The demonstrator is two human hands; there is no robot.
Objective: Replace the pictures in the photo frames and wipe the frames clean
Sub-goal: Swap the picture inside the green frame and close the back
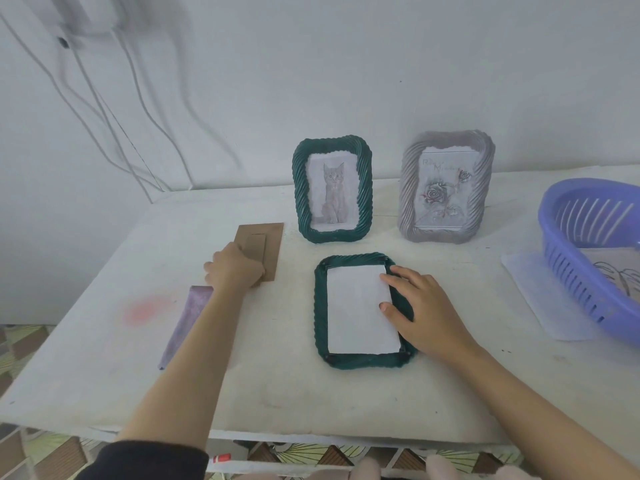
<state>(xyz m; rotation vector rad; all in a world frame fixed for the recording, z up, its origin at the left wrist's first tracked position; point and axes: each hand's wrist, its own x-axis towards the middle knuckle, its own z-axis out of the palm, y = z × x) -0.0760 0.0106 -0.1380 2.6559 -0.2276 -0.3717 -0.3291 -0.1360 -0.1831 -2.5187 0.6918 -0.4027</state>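
The green frame I am working on (320, 306) lies face down in the middle of the table (277, 393), and a white sheet (356, 306), the back of a picture as I judge it, already sits inside its opening. My right hand (426, 306) rests on it with the fingers laid out straight, fingertips on the paper's right edge and the palm over the frame's right rim, holding nothing. My left hand (235, 268) is out to the left, curled on the near corner of the brown backing board (273, 237), which lies flat on the table well apart from the frame. So the picture looks to be in, while the back is not yet on and this frame still needs standing up. Behind it a second green frame with a cat picture (365, 188) and a grey frame with a rose picture (408, 202) stand upright near the wall; I cannot tell whether either has been changed or wiped. A purple-grey cloth (188, 317) lies under my left forearm, ready for wiping, beside a pink stain (143, 311). At the right edge a purple basket (568, 271) holds a sheet with a drawing and stands on a pale sheet (540, 306). Nothing lies between board and frame.
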